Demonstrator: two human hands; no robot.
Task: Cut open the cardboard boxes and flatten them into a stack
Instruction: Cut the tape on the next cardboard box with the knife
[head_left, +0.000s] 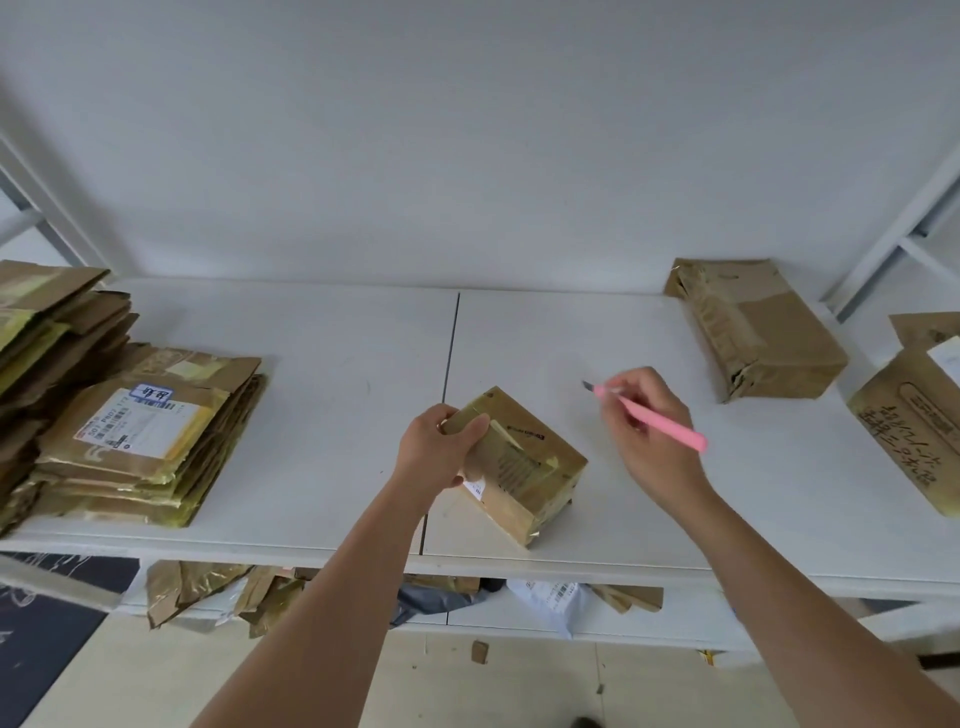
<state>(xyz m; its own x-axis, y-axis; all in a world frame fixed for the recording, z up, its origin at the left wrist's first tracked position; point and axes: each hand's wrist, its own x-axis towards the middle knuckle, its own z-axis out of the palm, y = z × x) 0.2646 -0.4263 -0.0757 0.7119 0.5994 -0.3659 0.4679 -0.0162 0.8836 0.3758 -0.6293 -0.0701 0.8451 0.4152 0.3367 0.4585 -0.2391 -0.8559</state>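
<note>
A small taped cardboard box (524, 462) stands on the white table (322, 374) near its front edge. My left hand (436, 447) grips the box's upper left corner, thumb on its top face. My right hand (649, 431) holds a pink utility knife (654, 415) like a pen, to the right of the box and a little above the table. The knife's short blade points left and is clear of the box. A stack of flattened boxes (140, 436) lies at the table's left.
A taller pile of flattened cardboard (47, 353) sits at the far left. A closed long box (753, 327) lies at the back right and another box (914, 415) at the right edge. Cardboard and parcels fill a lower shelf (519, 623).
</note>
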